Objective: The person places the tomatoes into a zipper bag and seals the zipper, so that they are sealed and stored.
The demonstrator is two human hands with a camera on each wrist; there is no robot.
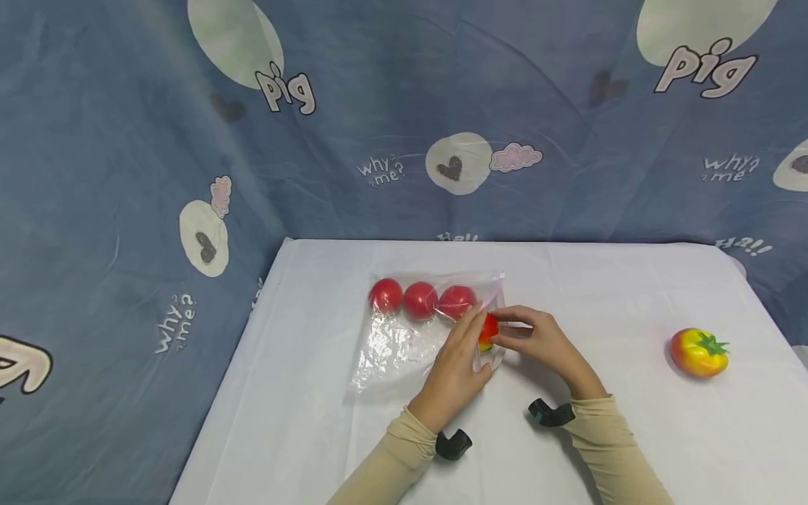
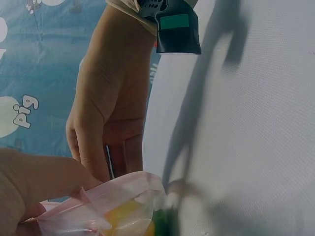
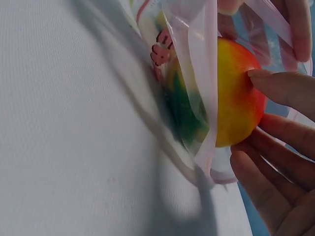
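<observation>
A clear zip bag (image 1: 391,358) lies flat on the white table with three round red fruits (image 1: 420,301) in a row along its far side. At its right-hand mouth, my left hand (image 1: 451,382) pinches the pinkish bag edge (image 2: 133,184). My right hand (image 1: 543,342) holds a red-and-yellow fruit (image 3: 238,93) between thumb and fingertips. That fruit is partly inside the bag mouth, and its green leafy top (image 3: 184,110) shows through the plastic. In the head view, the hands hide much of it.
Another red-and-yellow fruit (image 1: 698,352) with a green star-shaped top sits at the right of the table (image 1: 606,280). Behind and to the left hangs a blue printed cloth (image 1: 353,84). A dark wrist camera (image 1: 453,445) sits at the left cuff, with a similar camera (image 1: 550,412) at the right.
</observation>
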